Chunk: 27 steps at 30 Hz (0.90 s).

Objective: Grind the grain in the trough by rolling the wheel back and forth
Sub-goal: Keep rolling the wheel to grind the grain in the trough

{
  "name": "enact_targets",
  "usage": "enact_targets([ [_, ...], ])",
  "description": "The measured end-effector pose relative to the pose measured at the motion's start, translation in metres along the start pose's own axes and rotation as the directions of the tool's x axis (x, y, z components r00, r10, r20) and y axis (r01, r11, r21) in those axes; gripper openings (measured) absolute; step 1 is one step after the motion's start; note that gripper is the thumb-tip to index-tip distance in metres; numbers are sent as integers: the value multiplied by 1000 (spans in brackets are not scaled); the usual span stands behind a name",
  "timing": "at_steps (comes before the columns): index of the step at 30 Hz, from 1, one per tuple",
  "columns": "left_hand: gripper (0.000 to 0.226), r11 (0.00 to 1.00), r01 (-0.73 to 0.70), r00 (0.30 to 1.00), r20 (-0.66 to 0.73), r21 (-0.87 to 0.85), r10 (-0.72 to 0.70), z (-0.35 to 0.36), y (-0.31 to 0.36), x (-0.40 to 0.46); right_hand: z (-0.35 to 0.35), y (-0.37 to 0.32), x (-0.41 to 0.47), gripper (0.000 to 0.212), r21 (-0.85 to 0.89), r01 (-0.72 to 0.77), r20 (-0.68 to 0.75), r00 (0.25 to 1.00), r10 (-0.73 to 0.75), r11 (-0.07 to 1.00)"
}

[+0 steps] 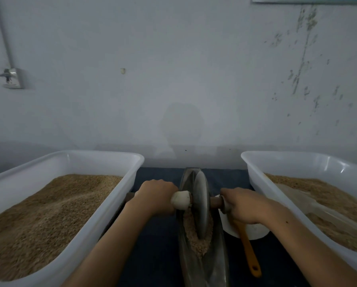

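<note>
A grey metal wheel (201,201) stands on edge in a narrow metal trough (217,268) that runs away from me down the middle. Tan ground grain (196,241) lies in the trough around the wheel's lower rim. An axle runs through the wheel, with a white wrapped handle (181,199) on the left and a brown one on the right. My left hand (155,196) grips the left handle. My right hand (240,205) grips the right handle. The wheel sits toward the far half of the trough.
A white tub (103,220) full of tan grain stands at the left, a second white tub (262,183) of grain at the right. A white bowl (254,232) and an orange-handled tool (250,253) lie right of the trough. A wall rises just behind.
</note>
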<state>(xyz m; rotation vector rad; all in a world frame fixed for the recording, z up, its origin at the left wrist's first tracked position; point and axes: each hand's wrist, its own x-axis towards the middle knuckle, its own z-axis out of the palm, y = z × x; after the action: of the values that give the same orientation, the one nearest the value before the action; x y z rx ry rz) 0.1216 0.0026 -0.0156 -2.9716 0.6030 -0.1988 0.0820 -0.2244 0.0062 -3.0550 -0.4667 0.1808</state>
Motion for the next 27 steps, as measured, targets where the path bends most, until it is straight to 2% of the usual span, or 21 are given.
enact_targets([
  [3, 24, 999, 41, 993, -108, -18, -43, 6, -1, 0, 11, -4, 4, 21, -101, -11, -202, 979, -10, 995],
  [6, 21, 995, 79, 972, -218, -62, -91, 14, -1, -1, 23, -8, 10, 29, -215, -54, -419, 907, -42, 975],
  [9, 24, 992, 93, 958, -264, -82, -111, 20, -2, -2, 28, -8, 16, 40, -261, -69, -486, 871, -70, 963],
  [13, 23, 996, 69, 972, -220, -53, -79, 16, -4, -2, 24, -5, 13, 34, -213, -24, -451, 889, -76, 977],
  [16, 29, 997, 34, 997, -60, -71, -38, 8, -7, 0, 16, -5, 5, 24, -161, 31, -336, 938, -84, 986],
  [18, 37, 994, 20, 997, 73, -103, -12, 2, -9, -1, 8, -5, 1, 24, -143, 44, -246, 966, -79, 989],
  [20, 39, 989, 6, 989, 147, -147, 16, -1, -10, -2, 2, -4, -2, 21, -151, 58, -151, 985, -81, 987],
  [23, 37, 985, -26, 983, 173, -169, 55, -4, -9, -4, -1, -4, -3, 20, -127, 65, -61, 995, -73, 990],
  [27, 35, 994, -35, 995, 85, -100, 44, -5, -5, -5, 3, -7, -1, 20, -103, 47, -95, 994, -57, 994],
])
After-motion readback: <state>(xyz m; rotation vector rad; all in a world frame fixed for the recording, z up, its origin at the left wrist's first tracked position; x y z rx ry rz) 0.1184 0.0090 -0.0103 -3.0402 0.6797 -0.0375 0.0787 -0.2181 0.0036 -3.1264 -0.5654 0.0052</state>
